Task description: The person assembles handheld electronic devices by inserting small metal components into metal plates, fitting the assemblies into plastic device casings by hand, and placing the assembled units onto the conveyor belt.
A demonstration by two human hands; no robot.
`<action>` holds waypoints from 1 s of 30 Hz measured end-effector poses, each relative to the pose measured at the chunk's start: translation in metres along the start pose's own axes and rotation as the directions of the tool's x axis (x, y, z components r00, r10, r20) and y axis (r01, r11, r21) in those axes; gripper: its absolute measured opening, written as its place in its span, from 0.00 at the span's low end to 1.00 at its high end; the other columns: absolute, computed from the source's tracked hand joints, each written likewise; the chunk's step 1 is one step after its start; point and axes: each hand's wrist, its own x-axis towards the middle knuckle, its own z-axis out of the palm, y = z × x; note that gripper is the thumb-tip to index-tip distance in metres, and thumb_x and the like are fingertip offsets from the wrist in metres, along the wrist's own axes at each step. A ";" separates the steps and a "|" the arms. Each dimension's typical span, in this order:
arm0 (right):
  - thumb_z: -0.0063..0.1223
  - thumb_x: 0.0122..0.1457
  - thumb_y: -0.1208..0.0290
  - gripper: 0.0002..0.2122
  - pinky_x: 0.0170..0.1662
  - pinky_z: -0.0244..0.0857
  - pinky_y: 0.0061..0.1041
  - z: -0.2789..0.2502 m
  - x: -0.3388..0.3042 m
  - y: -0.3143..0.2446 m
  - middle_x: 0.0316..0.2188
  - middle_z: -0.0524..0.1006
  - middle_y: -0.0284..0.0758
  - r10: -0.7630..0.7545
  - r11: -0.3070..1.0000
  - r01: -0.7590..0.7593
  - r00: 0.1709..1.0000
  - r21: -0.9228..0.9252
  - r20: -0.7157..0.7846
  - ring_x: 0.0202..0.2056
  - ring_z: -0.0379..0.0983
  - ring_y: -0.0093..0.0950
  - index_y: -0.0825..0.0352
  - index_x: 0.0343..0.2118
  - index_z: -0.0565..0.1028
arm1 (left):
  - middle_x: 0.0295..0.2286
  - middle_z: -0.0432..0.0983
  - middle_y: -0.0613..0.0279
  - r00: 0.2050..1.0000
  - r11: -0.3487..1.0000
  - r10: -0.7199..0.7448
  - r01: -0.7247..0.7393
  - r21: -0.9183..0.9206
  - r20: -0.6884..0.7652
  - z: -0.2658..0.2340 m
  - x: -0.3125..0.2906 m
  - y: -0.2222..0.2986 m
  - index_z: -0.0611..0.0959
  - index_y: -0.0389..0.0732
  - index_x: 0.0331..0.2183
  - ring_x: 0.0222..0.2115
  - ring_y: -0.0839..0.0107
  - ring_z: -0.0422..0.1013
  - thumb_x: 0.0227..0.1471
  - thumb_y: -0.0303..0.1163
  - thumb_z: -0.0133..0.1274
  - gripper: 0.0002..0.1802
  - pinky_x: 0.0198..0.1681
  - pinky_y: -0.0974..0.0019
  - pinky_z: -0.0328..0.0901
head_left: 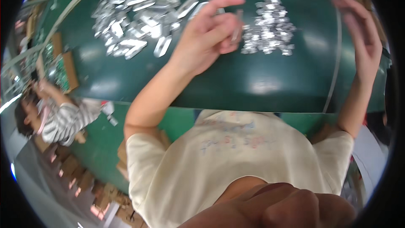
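My left hand [209, 31] hovers over the dark green table [261, 84] with its index finger stretched out. The other fingers curl around a slim silver metal piece [237, 27]. Behind and to its left lies a big heap of longer shiny metal parts [135, 12]. A smaller pile of tiny shiny metal parts [270, 27] lies just right of that hand. My right hand [360, 33] is raised near the table's right edge, blurred, fingers extended, holding nothing.
A person in a striped shirt [67, 120] works at the left beside a tray of green boards [61, 71]. Cardboard boxes [84, 181] stand on the floor at lower left. My cream shirt [236, 156] fills the lower middle.
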 end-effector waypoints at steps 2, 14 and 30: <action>0.48 0.51 0.76 0.16 0.51 0.56 0.33 0.043 0.022 -0.032 0.43 0.72 0.42 -0.286 0.933 0.343 0.889 -0.106 0.358 0.47 0.66 0.36 0.74 0.43 0.69 | 0.21 0.61 0.64 0.995 0.989 -0.062 0.071 -0.132 0.074 0.001 0.001 0.001 0.64 0.38 0.47 0.18 0.79 0.54 0.54 0.28 0.44 0.18 0.20 0.76 0.51; 0.48 0.53 0.81 0.06 0.32 0.62 0.15 0.101 0.025 -0.028 0.28 0.72 0.29 0.018 0.918 -0.151 0.940 0.367 0.341 0.30 0.67 0.15 0.71 0.34 0.72 | 0.33 0.71 0.52 0.980 0.941 0.143 -0.091 0.326 -0.138 0.006 -0.007 0.001 0.68 0.34 0.43 0.31 0.64 0.70 0.49 0.18 0.40 0.16 0.32 0.67 0.66; 0.54 0.47 0.80 0.06 0.29 0.61 0.22 0.108 0.031 0.012 0.27 0.69 0.32 -0.242 0.893 0.345 0.909 -0.288 0.338 0.27 0.67 0.25 0.70 0.29 0.71 | 0.24 0.74 0.59 0.928 0.917 0.076 0.079 0.391 -0.364 0.009 0.002 0.031 0.73 0.33 0.40 0.21 0.76 0.70 0.51 0.22 0.48 0.12 0.23 0.78 0.65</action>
